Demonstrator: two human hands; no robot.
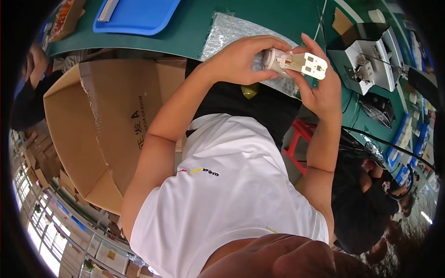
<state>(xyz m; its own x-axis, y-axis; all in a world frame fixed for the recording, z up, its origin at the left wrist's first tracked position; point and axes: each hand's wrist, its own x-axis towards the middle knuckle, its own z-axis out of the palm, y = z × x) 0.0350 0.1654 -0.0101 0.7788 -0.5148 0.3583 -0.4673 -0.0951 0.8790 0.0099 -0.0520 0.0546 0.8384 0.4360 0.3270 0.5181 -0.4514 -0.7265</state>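
My left hand (245, 58) is closed around a pale, whitish cylinder-shaped housing (271, 60), thumb below and fingers above. From its right side sticks a cream flat bracket (314, 66) with several square holes, and my right hand (320, 90) grips it between thumb and fingers. The two parts touch; whether they are joined I cannot tell. Both hands are above a sheet of clear bubble wrap (227, 34) at the near edge of the green table (194, 28).
A large open cardboard box (120, 106) stands at my left. On the table are a blue tray (139, 18), and at right a black-and-white machine (366, 55) with cables. A red stool (299, 139) is below the table edge; other people sit at both sides.
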